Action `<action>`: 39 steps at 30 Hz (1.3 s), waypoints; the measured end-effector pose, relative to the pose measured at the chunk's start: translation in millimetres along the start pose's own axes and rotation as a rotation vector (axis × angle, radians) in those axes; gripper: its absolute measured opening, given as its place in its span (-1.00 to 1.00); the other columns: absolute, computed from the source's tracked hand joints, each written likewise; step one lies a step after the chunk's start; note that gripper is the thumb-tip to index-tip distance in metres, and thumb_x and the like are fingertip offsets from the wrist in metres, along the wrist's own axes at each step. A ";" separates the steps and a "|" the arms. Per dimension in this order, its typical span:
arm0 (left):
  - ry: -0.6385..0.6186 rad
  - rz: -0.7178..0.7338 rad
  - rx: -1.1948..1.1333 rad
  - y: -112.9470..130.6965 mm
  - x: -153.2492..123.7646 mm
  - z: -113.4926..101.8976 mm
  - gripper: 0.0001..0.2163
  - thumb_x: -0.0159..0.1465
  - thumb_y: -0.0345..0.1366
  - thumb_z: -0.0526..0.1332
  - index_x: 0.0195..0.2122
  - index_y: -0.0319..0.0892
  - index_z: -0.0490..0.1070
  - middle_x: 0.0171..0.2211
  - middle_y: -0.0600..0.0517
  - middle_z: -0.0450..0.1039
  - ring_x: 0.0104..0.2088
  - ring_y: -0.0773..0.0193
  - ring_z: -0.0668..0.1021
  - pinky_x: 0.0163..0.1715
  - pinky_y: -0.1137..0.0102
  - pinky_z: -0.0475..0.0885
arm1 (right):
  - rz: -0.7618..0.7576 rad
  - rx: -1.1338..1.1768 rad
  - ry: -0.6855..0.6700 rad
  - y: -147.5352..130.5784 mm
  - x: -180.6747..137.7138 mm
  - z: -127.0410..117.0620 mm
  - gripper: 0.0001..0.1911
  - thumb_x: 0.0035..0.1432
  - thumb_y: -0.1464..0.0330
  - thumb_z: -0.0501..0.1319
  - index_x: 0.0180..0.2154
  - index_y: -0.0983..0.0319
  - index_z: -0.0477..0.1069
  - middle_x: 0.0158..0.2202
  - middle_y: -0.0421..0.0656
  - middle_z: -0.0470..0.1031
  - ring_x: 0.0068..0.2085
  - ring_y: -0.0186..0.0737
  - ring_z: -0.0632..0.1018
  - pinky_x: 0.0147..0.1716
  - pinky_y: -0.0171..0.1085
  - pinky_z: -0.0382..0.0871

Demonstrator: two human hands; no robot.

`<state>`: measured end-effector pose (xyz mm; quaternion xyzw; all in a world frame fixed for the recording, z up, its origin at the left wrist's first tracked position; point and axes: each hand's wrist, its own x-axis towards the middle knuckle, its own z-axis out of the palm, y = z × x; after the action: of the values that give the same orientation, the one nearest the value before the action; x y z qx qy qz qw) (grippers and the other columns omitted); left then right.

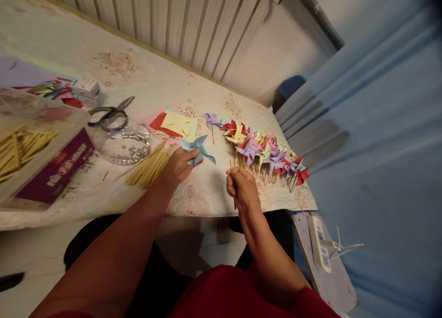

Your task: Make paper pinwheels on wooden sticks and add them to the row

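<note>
Between the thumb and fingers of my left hand [183, 165] is a light blue paper pinwheel [198, 147], held above the table. My right hand [242, 184] is closed around a thin wooden stick [231, 163], which stands nearly upright and pokes out above and below the fist. The pinwheel and the stick are apart. Close to my left hand lies a fan of bare sticks [147, 170]. Right of my right hand are many finished pinwheels on sticks [262, 147] in red, yellow, purple, pink and blue. A single purple pinwheel [210, 120] lies behind my hands.
A round clear dish of silvery pins [129, 147] sits by black-handled scissors [112, 115]. Paper squares [179, 124] lie at the middle. A clear bin [69, 124] with sticks stands left. A power strip [319, 244] rests on a stool [331, 281] beside a blue curtain [373, 147].
</note>
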<state>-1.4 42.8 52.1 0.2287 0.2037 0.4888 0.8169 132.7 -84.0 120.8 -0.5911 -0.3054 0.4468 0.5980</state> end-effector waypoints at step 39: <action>0.002 -0.026 0.027 -7.4 3.2 -3.4 -0.78 -0.02 -0.45 0.42 -0.34 -0.22 0.47 -0.42 0.08 0.51 -0.46 0.40 0.51 -0.43 0.46 0.44 | 0.025 0.006 0.016 2.3 3.7 -10.4 -0.78 -0.04 0.23 0.26 -0.46 0.20 0.28 -0.71 -0.40 0.19 -0.73 -0.52 0.06 -0.74 -0.43 -0.19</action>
<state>3.4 43.2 44.8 0.2365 0.2139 0.4757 0.8197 143.1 -85.4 116.8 -0.5965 -0.2917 0.4504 0.5968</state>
